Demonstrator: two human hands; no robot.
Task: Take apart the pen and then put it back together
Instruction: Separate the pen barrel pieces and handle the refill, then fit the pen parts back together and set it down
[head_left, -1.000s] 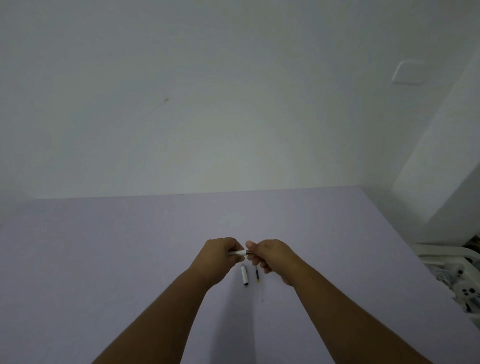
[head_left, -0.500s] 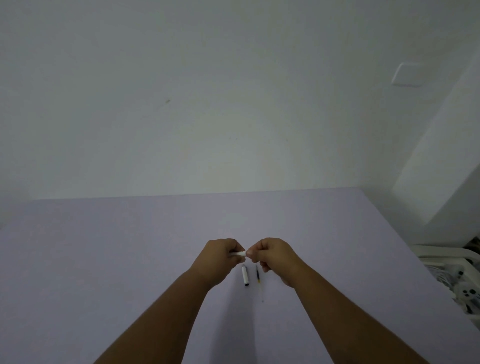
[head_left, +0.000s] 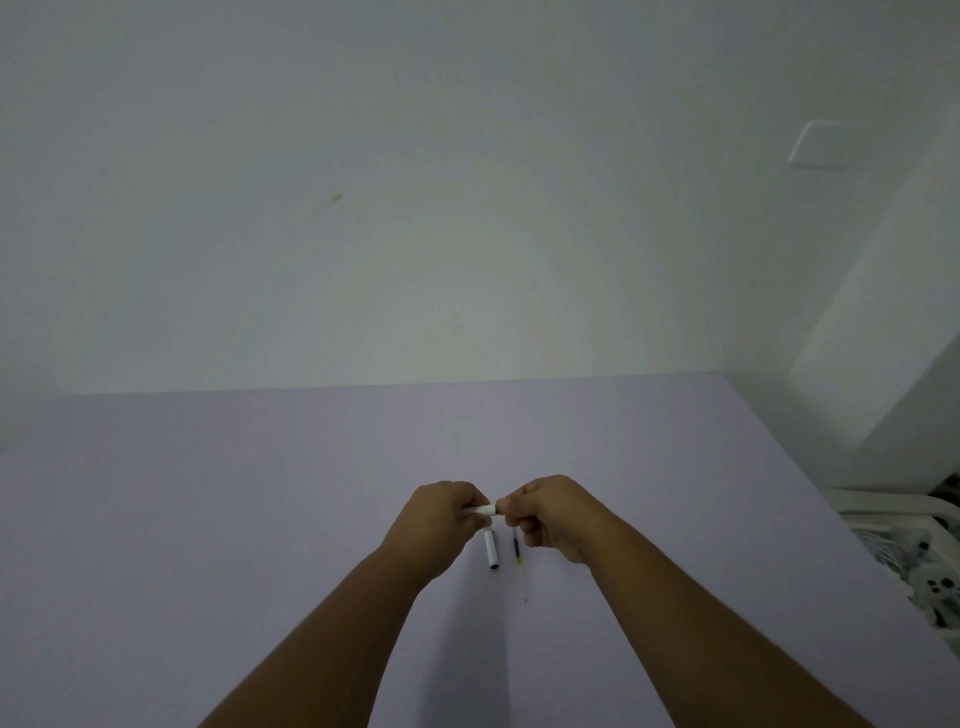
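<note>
My left hand (head_left: 436, 519) grips a white pen barrel (head_left: 479, 510), held level above the lilac table (head_left: 208, 519). My right hand (head_left: 550, 512) pinches at the barrel's right end; whatever small part it holds is hidden by the fingers. Below the hands, a white pen cap (head_left: 491, 550) with a dark tip lies on the table. Beside it on the right lies a thin ink refill (head_left: 517, 552), its top partly covered by my right hand.
A white wall rises behind the table's far edge. At the right, past the table's side edge, stands a white rack (head_left: 904, 551) with small objects in it. A white wall plate (head_left: 818, 144) sits high at the right.
My right hand has slid left along the barrel, so less white shows between the hands. The cap and refill on the table have not moved.
</note>
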